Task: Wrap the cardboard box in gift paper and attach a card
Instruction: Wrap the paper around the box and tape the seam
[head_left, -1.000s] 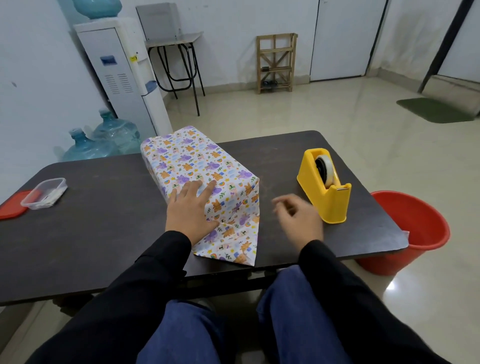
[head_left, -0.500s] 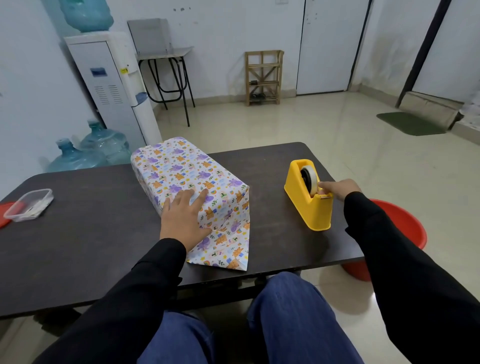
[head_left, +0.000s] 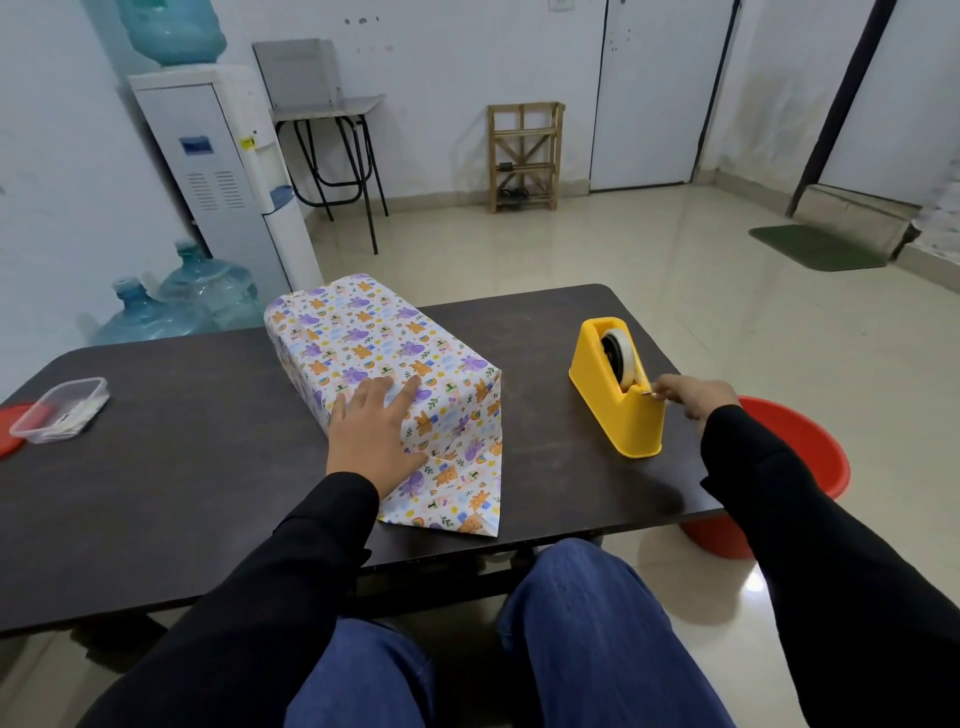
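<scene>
The box wrapped in patterned gift paper (head_left: 374, 343) lies on the dark table (head_left: 182, 467), its near end paper folded down into a flat flap (head_left: 457, 499) on the tabletop. My left hand (head_left: 371, 431) rests flat on the box's near top edge, fingers straight. A yellow tape dispenser (head_left: 618, 389) stands to the right of the box. My right hand (head_left: 691, 397) is at the dispenser's cutter end, its fingertips pinching the tape end there. No card is in view.
A clear plastic container (head_left: 60, 410) and a red lid (head_left: 8, 431) sit at the table's left edge. A red bucket (head_left: 800, 457) stands on the floor by the right corner. Water bottles and a dispenser stand behind the table at the left.
My right hand moved from the table in front of me out to the tape dispenser and took hold of the tape end. The left hand stayed on the box.
</scene>
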